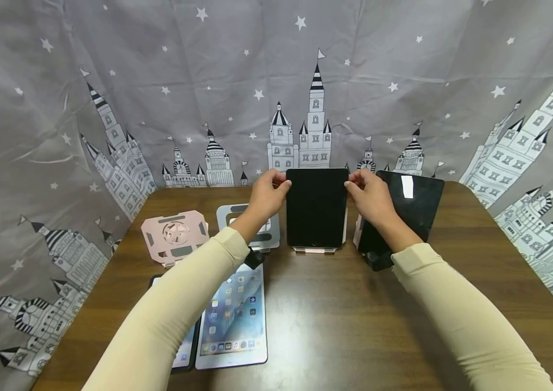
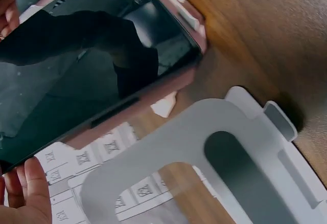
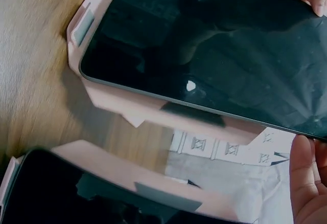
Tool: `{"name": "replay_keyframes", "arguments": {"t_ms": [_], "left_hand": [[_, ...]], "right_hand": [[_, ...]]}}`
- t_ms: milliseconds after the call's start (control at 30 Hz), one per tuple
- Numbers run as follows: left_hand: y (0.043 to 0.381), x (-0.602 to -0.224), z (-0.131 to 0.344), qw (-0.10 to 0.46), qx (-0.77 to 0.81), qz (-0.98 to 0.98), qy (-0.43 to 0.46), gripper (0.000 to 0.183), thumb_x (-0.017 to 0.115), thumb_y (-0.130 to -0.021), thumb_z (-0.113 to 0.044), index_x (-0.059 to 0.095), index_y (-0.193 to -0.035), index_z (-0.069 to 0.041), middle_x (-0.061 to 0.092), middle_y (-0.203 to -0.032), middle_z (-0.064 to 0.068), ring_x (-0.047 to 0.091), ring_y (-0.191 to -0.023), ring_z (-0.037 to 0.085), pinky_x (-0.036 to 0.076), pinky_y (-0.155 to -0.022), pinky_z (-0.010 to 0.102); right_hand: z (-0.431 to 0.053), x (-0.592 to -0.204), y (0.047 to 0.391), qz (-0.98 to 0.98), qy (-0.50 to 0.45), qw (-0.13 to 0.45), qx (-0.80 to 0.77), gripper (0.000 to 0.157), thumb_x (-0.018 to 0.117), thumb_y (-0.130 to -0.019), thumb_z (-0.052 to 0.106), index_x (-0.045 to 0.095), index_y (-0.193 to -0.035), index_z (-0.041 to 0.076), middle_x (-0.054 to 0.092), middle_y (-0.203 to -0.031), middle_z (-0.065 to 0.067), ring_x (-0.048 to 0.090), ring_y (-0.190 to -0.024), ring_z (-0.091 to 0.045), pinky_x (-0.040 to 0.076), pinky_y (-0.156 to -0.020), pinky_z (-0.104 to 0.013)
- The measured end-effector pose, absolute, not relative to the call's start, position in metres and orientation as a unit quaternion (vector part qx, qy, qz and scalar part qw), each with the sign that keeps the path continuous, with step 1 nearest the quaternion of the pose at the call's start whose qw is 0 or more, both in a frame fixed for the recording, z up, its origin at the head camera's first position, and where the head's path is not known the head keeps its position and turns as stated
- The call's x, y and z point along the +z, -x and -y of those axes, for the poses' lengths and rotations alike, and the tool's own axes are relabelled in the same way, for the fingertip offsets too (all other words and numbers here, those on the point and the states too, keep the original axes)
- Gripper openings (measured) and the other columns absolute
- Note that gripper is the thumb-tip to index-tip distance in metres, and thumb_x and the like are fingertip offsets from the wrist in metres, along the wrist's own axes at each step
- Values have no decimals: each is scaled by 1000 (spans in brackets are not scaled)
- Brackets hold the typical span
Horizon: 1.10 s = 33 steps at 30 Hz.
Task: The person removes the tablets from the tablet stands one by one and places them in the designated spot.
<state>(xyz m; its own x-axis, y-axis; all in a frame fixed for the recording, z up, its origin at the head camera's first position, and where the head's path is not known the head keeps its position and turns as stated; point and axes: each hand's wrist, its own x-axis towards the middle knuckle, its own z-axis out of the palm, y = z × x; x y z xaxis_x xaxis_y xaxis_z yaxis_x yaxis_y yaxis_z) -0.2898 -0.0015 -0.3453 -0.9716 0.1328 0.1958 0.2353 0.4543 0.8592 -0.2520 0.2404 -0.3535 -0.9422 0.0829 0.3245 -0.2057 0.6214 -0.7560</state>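
Note:
A black-screened tablet stands nearly upright at the middle back of the table, leaning on a pink stand whose lower lip holds its bottom edge. My left hand pinches the tablet's upper left edge between thumb and fingers. On the opposite side, near the top right corner, my right hand grips the edge the same way. Both wrist views show the dark glass reflecting an arm.
Right of it, another dark tablet with a white label leans on a pink stand. A grey stand and a pink stand are to the left. In front lie a lit-screen tablet and a black-edged one, partly under my left sleeve.

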Motion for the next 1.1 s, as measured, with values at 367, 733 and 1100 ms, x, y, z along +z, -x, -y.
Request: {"name": "replay_keyframes", "arguments": {"t_ms": [367, 733, 1100], "left_hand": [[270, -336, 16, 32, -578, 808, 109, 13, 63, -98, -12, 61, -105, -2, 61, -100, 11, 61, -85, 22, 54, -73, 31], [252, -342, 30, 24, -599, 793, 107, 13, 63, -98, -12, 61, -106, -1, 61, -102, 11, 62, -88, 22, 56, -78, 32], [228, -347, 43, -7, -608, 790, 83, 12, 64, -97, -12, 63, -106, -4, 62, -102, 10, 63, -84, 23, 56, -79, 37]], "right_hand": [[-230, -352, 238, 857, -42, 162, 488, 18, 57, -102, 14, 57, -111, -2, 61, -95, -15, 64, -79, -25, 55, -66, -19], [-220, -359, 221, 839, -49, 141, 523, 18, 57, -101, 11, 56, -112, -2, 61, -98, -16, 64, -79, -27, 59, -75, -42], [-209, -366, 197, 829, -69, 139, 538, 15, 58, -100, 8, 58, -110, -3, 61, -91, -18, 64, -75, -28, 59, -67, -31]]}}
